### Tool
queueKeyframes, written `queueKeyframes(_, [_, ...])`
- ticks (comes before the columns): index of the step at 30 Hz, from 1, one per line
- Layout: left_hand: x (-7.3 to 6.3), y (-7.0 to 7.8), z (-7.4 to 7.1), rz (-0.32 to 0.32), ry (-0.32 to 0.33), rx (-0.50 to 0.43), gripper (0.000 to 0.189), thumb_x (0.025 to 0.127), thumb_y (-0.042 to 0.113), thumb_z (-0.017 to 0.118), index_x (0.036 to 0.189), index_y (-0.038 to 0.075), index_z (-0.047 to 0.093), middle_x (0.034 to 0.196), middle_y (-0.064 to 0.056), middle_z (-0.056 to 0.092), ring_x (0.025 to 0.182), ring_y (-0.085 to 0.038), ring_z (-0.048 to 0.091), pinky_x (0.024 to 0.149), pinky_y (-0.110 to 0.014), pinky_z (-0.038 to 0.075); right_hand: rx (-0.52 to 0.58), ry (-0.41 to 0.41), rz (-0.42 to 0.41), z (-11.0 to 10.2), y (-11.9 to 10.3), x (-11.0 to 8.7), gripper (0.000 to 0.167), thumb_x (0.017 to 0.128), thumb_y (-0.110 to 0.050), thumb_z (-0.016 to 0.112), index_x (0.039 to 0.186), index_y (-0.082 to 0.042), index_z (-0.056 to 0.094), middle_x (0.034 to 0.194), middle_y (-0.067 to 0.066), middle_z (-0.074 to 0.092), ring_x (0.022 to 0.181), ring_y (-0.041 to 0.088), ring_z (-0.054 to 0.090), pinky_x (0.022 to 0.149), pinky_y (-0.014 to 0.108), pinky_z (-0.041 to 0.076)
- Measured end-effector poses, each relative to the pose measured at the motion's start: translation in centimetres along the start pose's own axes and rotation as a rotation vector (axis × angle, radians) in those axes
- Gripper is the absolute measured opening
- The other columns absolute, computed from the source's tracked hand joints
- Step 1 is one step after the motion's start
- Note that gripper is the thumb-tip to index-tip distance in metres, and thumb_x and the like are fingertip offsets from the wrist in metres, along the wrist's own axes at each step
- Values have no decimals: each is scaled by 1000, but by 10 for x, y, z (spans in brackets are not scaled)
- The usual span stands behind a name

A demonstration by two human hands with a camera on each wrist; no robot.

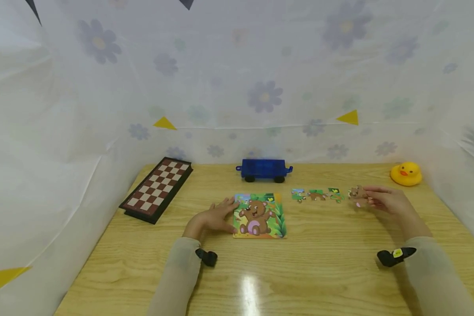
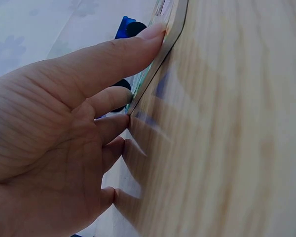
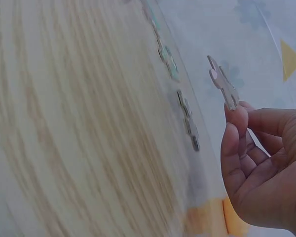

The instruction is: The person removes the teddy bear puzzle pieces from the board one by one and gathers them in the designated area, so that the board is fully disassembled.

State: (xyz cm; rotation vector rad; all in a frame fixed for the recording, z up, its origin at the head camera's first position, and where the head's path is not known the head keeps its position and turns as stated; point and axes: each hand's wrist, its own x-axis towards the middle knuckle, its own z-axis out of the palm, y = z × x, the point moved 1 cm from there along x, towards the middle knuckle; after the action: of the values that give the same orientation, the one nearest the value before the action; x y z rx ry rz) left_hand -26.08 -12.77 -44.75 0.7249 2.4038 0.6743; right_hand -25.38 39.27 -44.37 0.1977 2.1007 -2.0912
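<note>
A square bear puzzle board (image 1: 260,216) lies flat on the wooden table. My left hand (image 1: 216,217) rests at its left edge, the thumb touching the lower left part and other fingers spread toward the upper left corner. In the left wrist view the thumb (image 2: 123,59) meets the board's rim (image 2: 170,42). Off to the right, my right hand (image 1: 387,202) pinches a brown bear puzzle piece (image 3: 223,81) between thumb and fingertips, raised above the table. Left of that hand lie a blue-green piece (image 1: 298,195), a brown-and-green piece (image 1: 317,195) and a green piece (image 1: 335,195).
Behind the board stands a blue toy wagon (image 1: 263,169). A folded checkered board (image 1: 158,188) lies at the back left, and a yellow rubber duck (image 1: 406,174) sits at the back right. Flowered white sheeting (image 1: 237,127) encloses the table's back and sides.
</note>
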Motion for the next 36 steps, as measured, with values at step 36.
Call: queueKeyframes(36, [1,-2,-1,-2,2,12,88,86,33,70,153,16,16,159,-5,-3,144,-24,-10,111,-55,-11,4,235,138,-55,18,-1,38,96,-10,52,72,-31,73,72,-10,66,59,6,62,58,21,54])
